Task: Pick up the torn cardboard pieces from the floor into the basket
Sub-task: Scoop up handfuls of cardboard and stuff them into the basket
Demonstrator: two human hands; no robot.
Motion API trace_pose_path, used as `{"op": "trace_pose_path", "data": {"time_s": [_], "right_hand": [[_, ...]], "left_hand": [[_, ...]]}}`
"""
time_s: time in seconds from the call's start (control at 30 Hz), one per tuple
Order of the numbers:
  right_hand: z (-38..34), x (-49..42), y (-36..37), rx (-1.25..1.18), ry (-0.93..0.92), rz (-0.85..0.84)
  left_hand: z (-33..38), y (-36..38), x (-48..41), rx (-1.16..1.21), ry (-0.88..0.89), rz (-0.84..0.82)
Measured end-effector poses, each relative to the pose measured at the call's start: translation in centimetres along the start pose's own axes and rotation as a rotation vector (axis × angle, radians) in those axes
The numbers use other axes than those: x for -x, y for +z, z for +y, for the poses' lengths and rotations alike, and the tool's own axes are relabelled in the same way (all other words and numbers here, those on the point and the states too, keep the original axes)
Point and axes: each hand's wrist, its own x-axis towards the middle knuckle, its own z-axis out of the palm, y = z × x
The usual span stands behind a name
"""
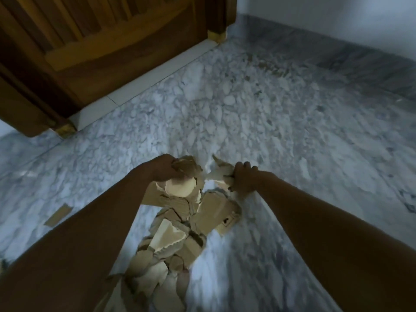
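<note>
Your left hand (163, 168) and right hand (244, 180) each curl fingers (247, 165) around torn cardboard pieces (188, 165). A loose grip could spill scraps

Two hands, left hand (164, 168), right hand (244, 180); one door (101, 52), one stray strip (58, 214) — many heaped cardboard pieces (180, 233).

Ahead-left you've got a brown wooden door (101, 52) w/ a white sill strip (144, 84) along its bottom edge. Brass-coloured caps (216, 36) sit at the frame's feet. Pale wall (326, 14) top right, grey skirting band (337, 50) beneath it.
</note>
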Motion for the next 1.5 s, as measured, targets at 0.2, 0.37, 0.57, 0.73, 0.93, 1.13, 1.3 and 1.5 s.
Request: {"op": "trace_pose_path", "data": {"time_s": [0.2,0.37,0.57,0.73,0.93,1.13,1.3,1.5], "right_hand": [[0.9,-1.6,2.2,-0.013,-0.093,0.099],[-0.5,-1.9,1.6,-0.069,-0.053,0.143],[0.2,-1.5,2.2,-0.045,-0.036,0.196],[-0.1,0.3,3.6,-0.028,-0.071,0.279],[0.1,1.0,2.9,-0.109,-0.002,0.196],[-3.9,-0.5,-1.3,0.01,-0.37,-0.008],[-8.9,-0.3,-0.4,0.27,-0.519,-0.087],[-9.1,0.4,3.8,0.429,-0.587,0.117]], "left_hand": [[2.0,2.3,-5.1,-0.241,-0.029,0.053],[1.1,3.2,-4.8,-0.242,-0.048,0.201],[0.7,4.4,-3.8,-0.129,-0.116,0.223],[0.4,4.2,-1.3,0.047,-0.034,0.19],[-2.3,-1.7,3.3,0.004,-0.032,0.166],[-7.7,-1.1,5.8,-0.225,-0.109,-0.027],[-8.5,3.0,4.9,-0.234,0.007,0.054],[-9.6,4.7,5.8,-0.292,-0.16,0.181]]}}
